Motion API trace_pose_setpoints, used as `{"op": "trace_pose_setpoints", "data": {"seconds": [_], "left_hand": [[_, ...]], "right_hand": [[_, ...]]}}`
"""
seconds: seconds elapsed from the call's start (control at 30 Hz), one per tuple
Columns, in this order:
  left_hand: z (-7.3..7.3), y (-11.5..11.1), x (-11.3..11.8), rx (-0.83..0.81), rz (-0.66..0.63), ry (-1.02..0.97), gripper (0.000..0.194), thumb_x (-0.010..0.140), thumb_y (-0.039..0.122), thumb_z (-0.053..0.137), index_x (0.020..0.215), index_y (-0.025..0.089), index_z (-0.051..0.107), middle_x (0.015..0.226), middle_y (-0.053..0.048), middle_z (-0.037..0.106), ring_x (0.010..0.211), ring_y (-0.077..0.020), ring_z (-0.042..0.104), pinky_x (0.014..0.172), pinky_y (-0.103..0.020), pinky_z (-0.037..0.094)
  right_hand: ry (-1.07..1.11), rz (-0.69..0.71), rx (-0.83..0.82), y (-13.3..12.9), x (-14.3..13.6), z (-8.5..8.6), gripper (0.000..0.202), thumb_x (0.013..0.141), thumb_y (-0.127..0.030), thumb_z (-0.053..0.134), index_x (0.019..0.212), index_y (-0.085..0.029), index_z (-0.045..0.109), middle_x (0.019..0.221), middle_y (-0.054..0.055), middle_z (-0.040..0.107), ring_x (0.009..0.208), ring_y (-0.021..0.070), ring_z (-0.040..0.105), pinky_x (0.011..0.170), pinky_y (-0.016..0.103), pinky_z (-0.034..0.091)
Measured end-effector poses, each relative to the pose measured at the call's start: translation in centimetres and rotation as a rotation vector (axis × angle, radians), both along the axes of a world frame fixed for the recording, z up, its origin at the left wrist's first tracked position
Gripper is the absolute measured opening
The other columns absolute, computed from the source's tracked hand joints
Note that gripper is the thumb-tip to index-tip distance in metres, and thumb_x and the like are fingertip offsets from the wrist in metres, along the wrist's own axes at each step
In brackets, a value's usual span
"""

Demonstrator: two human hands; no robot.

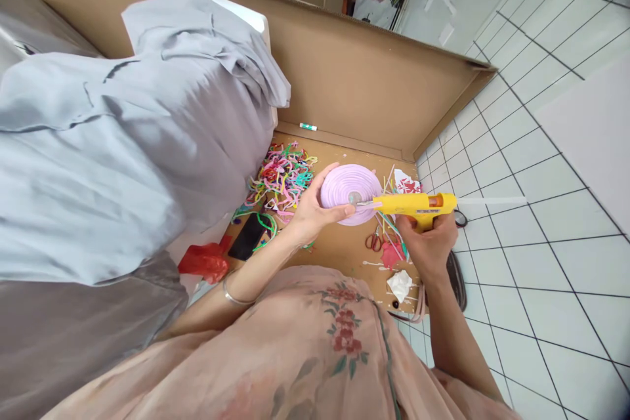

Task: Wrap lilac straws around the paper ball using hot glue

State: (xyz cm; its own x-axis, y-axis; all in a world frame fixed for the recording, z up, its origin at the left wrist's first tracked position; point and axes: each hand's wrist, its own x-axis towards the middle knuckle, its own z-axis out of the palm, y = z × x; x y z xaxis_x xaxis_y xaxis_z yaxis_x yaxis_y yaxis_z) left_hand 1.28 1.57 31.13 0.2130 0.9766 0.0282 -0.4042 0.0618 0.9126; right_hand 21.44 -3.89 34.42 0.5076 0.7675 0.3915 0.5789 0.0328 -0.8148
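Note:
My left hand holds a round lilac coil with ringed layers, its thumb reaching toward the middle. In my right hand is a yellow glue gun, gripped by its handle. The gun's nozzle points left and lies over the centre of the coil; whether it touches cannot be told. A pale glue stick sticks out of the gun's back end. Behind the coil, partly hidden, are thin strips on the brown table.
Colourful pipe cleaners are heaped left of my left hand, near a black phone and red plastic. Scissors and crumpled white paper lie below the gun. A cardboard wall borders the table; grey cloth hangs left.

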Motion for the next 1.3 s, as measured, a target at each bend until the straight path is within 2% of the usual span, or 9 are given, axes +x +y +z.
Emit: {"op": "trace_pose_setpoints", "data": {"seconds": [0.13,0.27,0.5,0.77,1.07,1.3], "left_hand": [[0.2,-0.3,-0.3,0.029,-0.004,0.010,0.103,0.052,0.046,0.096,0.143,0.024,0.051,0.148,-0.014,0.055,0.135,-0.0363,0.054,0.118,-0.055,0.041],[0.3,-0.5,-0.6,0.026,-0.002,0.014,0.103,0.054,0.044,0.095,0.144,0.023,0.050,0.148,-0.014,0.054,0.135,-0.0364,0.054,0.117,-0.055,0.041],[0.2,-0.5,-0.8,0.062,0.033,0.063,0.101,0.054,0.045,0.095,0.142,0.023,0.052,0.147,-0.014,0.055,0.137,-0.0368,0.051,0.121,-0.055,0.037],[0.0,-0.3,-1.0,0.089,0.072,0.117,0.098,0.054,0.043,0.095,0.141,0.025,0.053,0.146,-0.012,0.055,0.138,-0.0370,0.050,0.121,-0.057,0.035],[0.5,-0.4,-0.8,0.070,0.050,0.112,0.100,0.054,0.046,0.094,0.142,0.023,0.051,0.147,-0.014,0.055,0.137,-0.0370,0.051,0.120,-0.057,0.037],[0.0,-0.2,-0.5,0.076,0.055,0.124,0.099,0.054,0.045,0.095,0.141,0.026,0.053,0.148,-0.013,0.054,0.139,-0.0383,0.048,0.121,-0.059,0.035]], "right_hand": [[-0.145,-0.062,-0.002,-0.2,0.6,0.3,0.033,0.058,-0.035,0.072,0.083,-0.023,0.054,0.058,-0.006,0.057,0.046,0.0127,0.052,0.045,0.025,0.044],[-0.227,-0.056,0.012,-0.4,1.1,0.5,0.032,0.059,-0.036,0.070,0.083,-0.023,0.053,0.059,-0.005,0.058,0.044,0.0125,0.051,0.046,0.026,0.043],[-0.273,-0.067,-0.077,-0.7,1.7,0.8,0.031,0.060,-0.037,0.071,0.081,-0.023,0.053,0.061,-0.004,0.056,0.050,0.0151,0.052,0.049,0.029,0.044],[-0.318,-0.027,-0.108,-0.6,1.8,1.3,0.030,0.062,-0.038,0.069,0.085,-0.021,0.058,0.067,0.000,0.062,0.056,0.0197,0.060,0.057,0.035,0.051],[-0.402,-0.004,-0.066,-0.5,1.7,2.0,0.025,0.064,-0.038,0.067,0.080,-0.022,0.056,0.059,-0.003,0.054,0.050,0.0166,0.053,0.055,0.033,0.047],[-0.384,-0.028,-0.059,-0.5,1.8,1.9,0.026,0.064,-0.038,0.067,0.082,-0.023,0.058,0.060,-0.002,0.056,0.053,0.0175,0.054,0.053,0.031,0.045]]}}
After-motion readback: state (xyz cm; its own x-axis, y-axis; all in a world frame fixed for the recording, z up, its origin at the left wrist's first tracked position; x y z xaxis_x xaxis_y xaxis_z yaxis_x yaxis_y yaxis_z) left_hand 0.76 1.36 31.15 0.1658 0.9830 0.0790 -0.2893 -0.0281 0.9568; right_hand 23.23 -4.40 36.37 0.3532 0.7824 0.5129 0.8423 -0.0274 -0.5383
